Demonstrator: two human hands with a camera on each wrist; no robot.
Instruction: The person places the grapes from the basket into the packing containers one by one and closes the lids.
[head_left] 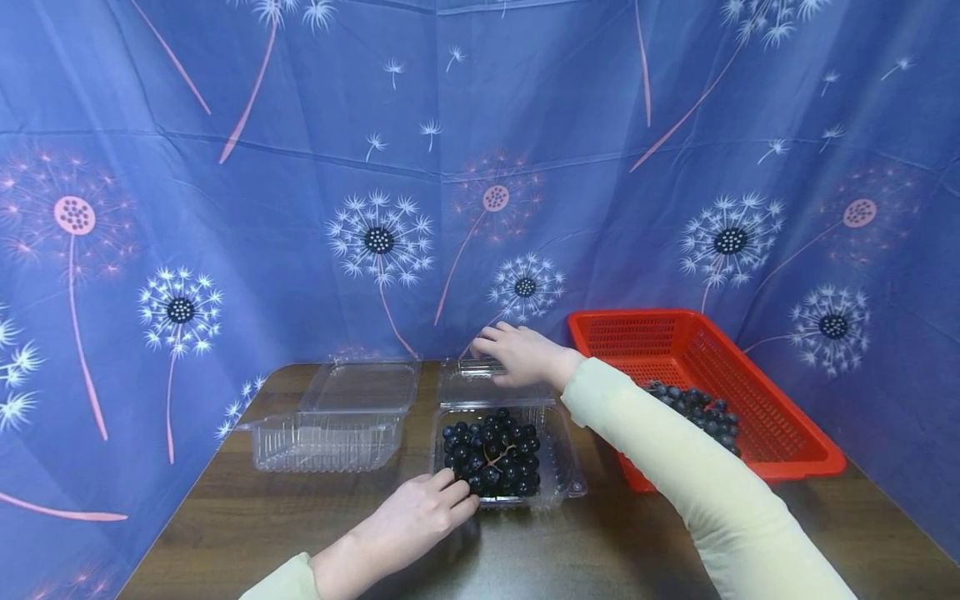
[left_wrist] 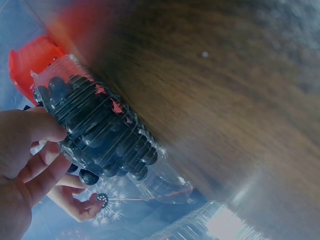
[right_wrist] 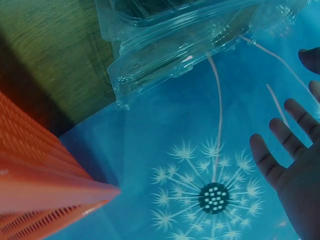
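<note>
A clear plastic clamshell box (head_left: 564, 471) stands lid-up on the table with a bunch of dark grapes (head_left: 491, 454) inside. At its front left corner my left hand (head_left: 423, 510) grips the rim, the thumb (left_wrist: 47, 126) and fingers around the edge beside the grapes. My right hand (head_left: 520, 354) hovers over the raised lid (head_left: 459, 387) at the back. In the right wrist view its fingers (right_wrist: 282, 135) are spread and slightly bent, holding nothing, apart from the lid.
A second clear clamshell box (head_left: 326, 442), with its lid up, stands to the left. On the right a red plastic basket (head_left: 795, 417) holds more dark grapes (head_left: 701, 412), partly hidden by the right sleeve. A blue dandelion-print cloth (head_left: 450, 167) hangs behind the wooden table (head_left: 592, 550).
</note>
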